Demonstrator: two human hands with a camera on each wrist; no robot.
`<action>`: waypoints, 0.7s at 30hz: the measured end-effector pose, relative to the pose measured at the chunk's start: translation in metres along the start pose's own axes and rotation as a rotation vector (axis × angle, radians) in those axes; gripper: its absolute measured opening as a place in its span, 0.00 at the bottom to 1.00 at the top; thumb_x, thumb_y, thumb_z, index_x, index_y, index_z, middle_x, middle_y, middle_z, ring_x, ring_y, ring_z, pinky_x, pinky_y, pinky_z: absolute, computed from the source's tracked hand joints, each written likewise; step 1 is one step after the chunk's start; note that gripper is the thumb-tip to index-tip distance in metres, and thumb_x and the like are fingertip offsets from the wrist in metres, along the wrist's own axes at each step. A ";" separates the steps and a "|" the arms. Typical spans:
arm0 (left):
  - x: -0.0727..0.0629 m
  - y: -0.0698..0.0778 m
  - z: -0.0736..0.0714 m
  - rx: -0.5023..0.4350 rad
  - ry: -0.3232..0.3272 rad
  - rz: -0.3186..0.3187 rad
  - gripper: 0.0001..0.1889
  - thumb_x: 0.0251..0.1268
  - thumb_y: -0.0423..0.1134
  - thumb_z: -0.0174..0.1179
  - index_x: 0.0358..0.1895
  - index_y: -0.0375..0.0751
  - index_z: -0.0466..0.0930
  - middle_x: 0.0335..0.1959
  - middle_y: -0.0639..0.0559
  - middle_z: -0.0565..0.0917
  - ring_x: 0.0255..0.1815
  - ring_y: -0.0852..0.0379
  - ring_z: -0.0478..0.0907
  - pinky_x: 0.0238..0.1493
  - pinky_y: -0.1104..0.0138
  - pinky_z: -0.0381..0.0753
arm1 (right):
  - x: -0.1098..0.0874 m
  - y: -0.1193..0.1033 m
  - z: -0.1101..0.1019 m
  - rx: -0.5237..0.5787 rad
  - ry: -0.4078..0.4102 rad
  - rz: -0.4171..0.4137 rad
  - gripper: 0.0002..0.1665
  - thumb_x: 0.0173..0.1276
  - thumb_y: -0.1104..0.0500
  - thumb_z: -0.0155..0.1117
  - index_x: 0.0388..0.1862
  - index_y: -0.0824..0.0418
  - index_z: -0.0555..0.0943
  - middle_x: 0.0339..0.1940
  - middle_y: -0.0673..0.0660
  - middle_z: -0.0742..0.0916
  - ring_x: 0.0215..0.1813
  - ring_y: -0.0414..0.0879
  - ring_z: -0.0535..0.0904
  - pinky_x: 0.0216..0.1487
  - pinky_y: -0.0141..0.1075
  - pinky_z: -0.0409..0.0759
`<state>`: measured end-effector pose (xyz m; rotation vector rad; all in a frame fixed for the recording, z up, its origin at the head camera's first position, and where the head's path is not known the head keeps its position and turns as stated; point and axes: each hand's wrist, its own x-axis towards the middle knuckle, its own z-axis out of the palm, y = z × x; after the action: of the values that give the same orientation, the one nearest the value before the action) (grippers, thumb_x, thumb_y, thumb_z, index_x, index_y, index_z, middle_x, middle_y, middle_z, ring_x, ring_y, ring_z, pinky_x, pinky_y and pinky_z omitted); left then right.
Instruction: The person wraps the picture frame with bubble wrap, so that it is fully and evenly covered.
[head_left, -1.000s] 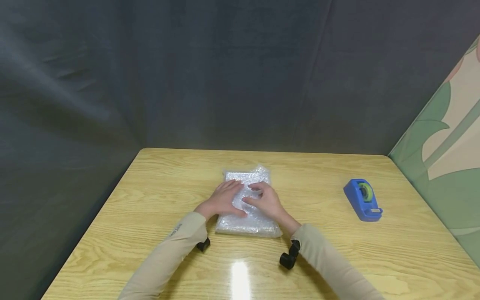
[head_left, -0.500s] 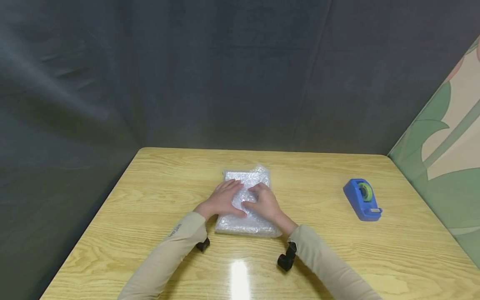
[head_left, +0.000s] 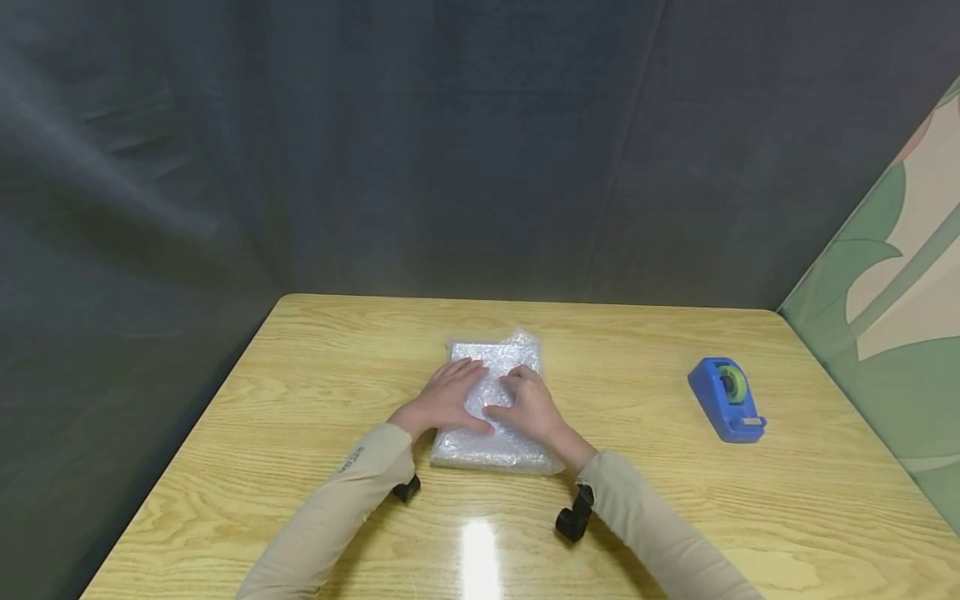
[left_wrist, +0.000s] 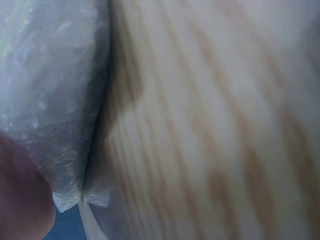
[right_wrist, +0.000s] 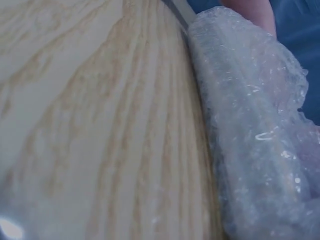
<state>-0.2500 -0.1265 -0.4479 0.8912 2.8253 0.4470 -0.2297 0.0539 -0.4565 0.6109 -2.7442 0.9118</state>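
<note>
A flat rectangular parcel in clear bubble wrap [head_left: 495, 454] lies on the table in the head view, its far right corner loose and crinkled. My left hand [head_left: 448, 402] rests on its left half with fingers extended. On the right half, my right hand [head_left: 534, 410] touches the wrap, thumb and bent fingers spread apart with a gap between them. The left wrist view has the bubble-wrapped side [left_wrist: 55, 80] and a blurred bit of hand [left_wrist: 22, 195]. In the right wrist view the puffy wrapped edge [right_wrist: 240, 120] stands along the tabletop; what lies under my palms is hidden.
A blue tape dispenser [head_left: 726, 402] with a green-yellow roll stands to the right on the wood-grain table [head_left: 300, 375]. Dark sheeting [head_left: 465, 150] hangs behind and to the left. A patterned panel [head_left: 900, 333] borders the right side.
The right hand's fingers have drawn in a little and its wrist has shifted slightly left. The left hand and the parcel have stayed in place.
</note>
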 end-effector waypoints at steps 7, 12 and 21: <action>0.000 -0.001 0.000 0.000 -0.004 0.003 0.55 0.40 0.67 0.62 0.70 0.42 0.50 0.72 0.48 0.48 0.72 0.50 0.40 0.70 0.57 0.36 | 0.000 0.000 -0.001 0.000 -0.025 0.008 0.40 0.44 0.52 0.75 0.50 0.78 0.74 0.40 0.61 0.76 0.40 0.49 0.71 0.45 0.41 0.74; -0.001 0.000 -0.001 -0.017 0.003 0.024 0.55 0.40 0.66 0.63 0.70 0.41 0.51 0.72 0.47 0.49 0.72 0.48 0.41 0.70 0.56 0.37 | -0.001 0.000 -0.002 -0.018 -0.012 0.010 0.43 0.43 0.51 0.76 0.51 0.79 0.73 0.42 0.62 0.75 0.41 0.50 0.70 0.46 0.41 0.74; 0.001 -0.002 0.000 -0.016 0.010 0.016 0.55 0.38 0.67 0.63 0.70 0.42 0.52 0.72 0.48 0.49 0.72 0.49 0.41 0.71 0.57 0.37 | 0.001 0.009 -0.012 0.139 -0.087 0.006 0.54 0.44 0.47 0.74 0.64 0.72 0.62 0.54 0.65 0.75 0.50 0.53 0.74 0.52 0.44 0.75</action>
<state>-0.2513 -0.1275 -0.4489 0.9117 2.8210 0.4766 -0.2339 0.0675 -0.4521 0.6817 -2.7766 1.1106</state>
